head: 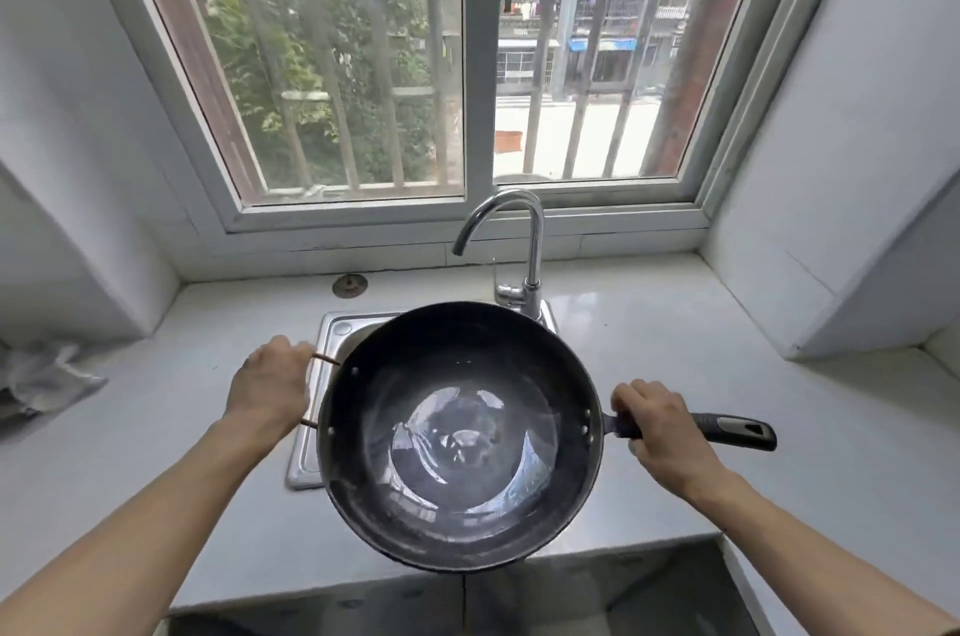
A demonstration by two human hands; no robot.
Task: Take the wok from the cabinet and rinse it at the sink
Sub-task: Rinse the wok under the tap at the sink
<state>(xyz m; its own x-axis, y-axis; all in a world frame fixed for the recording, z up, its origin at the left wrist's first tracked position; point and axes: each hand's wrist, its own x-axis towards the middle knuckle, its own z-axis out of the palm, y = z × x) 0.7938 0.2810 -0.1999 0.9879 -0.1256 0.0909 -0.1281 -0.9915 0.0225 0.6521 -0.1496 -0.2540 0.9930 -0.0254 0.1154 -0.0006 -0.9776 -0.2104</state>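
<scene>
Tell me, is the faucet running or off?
Off, it seems: no stream falls from the faucet spout, though the wok already holds shallow water.

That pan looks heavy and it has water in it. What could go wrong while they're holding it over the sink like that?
The wok holds a shallow pool of water and much of it hangs over the counter rather than the sink, so a tilt could spill there. The left hand grips only a thin wire loop, which might slip. Lifted further, the rim could knock the faucet.
</scene>
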